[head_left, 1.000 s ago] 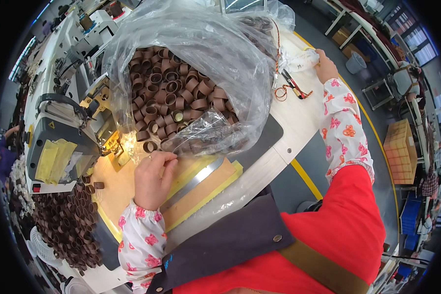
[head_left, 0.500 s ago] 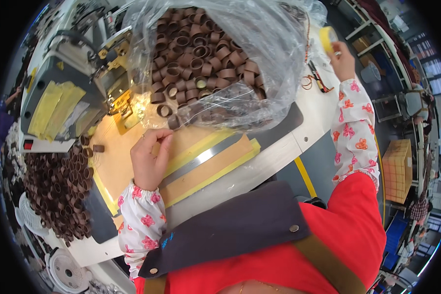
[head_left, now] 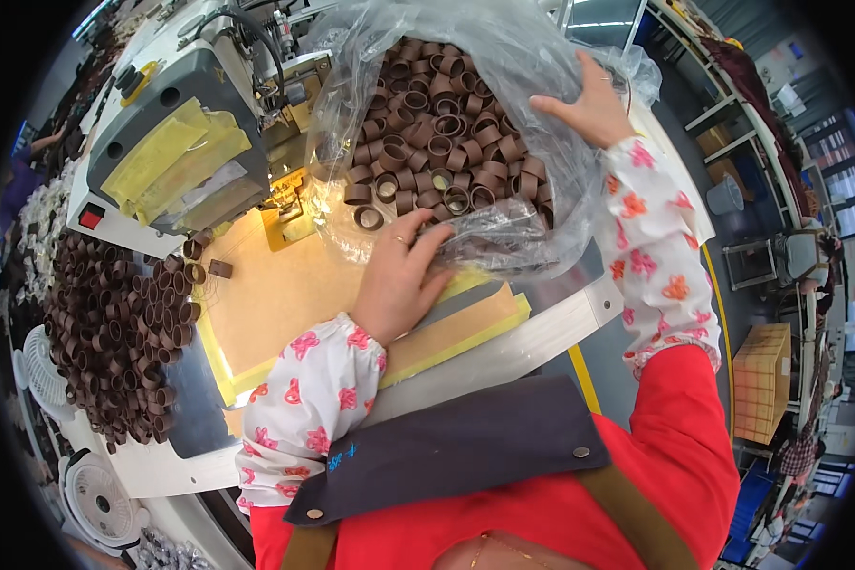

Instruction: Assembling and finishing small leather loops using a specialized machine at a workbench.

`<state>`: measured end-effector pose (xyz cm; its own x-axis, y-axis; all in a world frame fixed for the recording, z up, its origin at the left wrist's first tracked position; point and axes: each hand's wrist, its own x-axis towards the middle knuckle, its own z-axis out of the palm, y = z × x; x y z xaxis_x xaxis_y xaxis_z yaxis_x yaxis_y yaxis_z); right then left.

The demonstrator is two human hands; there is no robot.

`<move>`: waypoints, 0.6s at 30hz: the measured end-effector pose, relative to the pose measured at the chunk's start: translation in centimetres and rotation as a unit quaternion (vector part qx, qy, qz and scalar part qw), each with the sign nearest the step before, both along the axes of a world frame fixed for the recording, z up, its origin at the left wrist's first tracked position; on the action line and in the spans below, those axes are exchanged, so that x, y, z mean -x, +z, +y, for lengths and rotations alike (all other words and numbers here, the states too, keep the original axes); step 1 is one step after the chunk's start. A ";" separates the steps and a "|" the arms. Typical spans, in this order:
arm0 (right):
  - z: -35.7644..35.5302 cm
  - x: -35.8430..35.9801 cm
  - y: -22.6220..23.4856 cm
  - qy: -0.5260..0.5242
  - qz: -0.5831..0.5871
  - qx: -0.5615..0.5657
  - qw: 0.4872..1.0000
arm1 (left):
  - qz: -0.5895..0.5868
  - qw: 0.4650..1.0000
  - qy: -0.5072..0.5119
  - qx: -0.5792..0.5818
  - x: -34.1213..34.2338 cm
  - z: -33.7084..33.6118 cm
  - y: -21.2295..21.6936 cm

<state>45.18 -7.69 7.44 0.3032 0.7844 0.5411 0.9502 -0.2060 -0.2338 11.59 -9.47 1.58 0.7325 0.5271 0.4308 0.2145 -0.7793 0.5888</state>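
A clear plastic bag (head_left: pixel 579 223) lies on the table, its mouth spread toward me, full of short brown rings (head_left: pixel 437 142). My left hand (head_left: pixel 399 280) is at the bag's near edge, with fingers apart and the fingertips beside the nearest rings. I cannot tell if it touches them. At the bag's far right side is my right hand (head_left: pixel 589 109), its thumb and fingers spread wide over the plastic. Neither hand appears to hold anything.
A grey and white sewing machine (head_left: pixel 176 142) with yellow tape strips stands left of the bag. Below it, more brown rings (head_left: pixel 114 332) form a heap. Yellow tape edges a tan work sheet (head_left: pixel 285 294). White fans (head_left: pixel 100 499) stand at the lower left.
My right hand has let go of a yellow tape roll, now out of sight, and moved left to the bag. My left hand has moved right and forward to the bag's near edge, its fingers opening.
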 end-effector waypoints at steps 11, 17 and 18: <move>3.0 -6.5 -0.7 0.015 0.362 -0.070 0.930 | 0.005 0.998 0.005 -0.062 -2.3 1.2 -0.1; 3.0 5.0 9.8 0.182 0.596 -0.236 0.746 | -0.043 0.991 0.100 -0.073 -2.6 3.2 0.4; 2.9 4.6 9.8 0.194 0.416 -0.242 0.855 | -0.059 0.991 0.103 -0.065 -2.8 3.2 0.3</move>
<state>40.61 -4.76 17.24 0.5087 0.6588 0.5542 0.3880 0.3992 -0.8307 14.43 -6.25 1.87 0.5545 0.5946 0.5822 0.3129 -0.7973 0.5162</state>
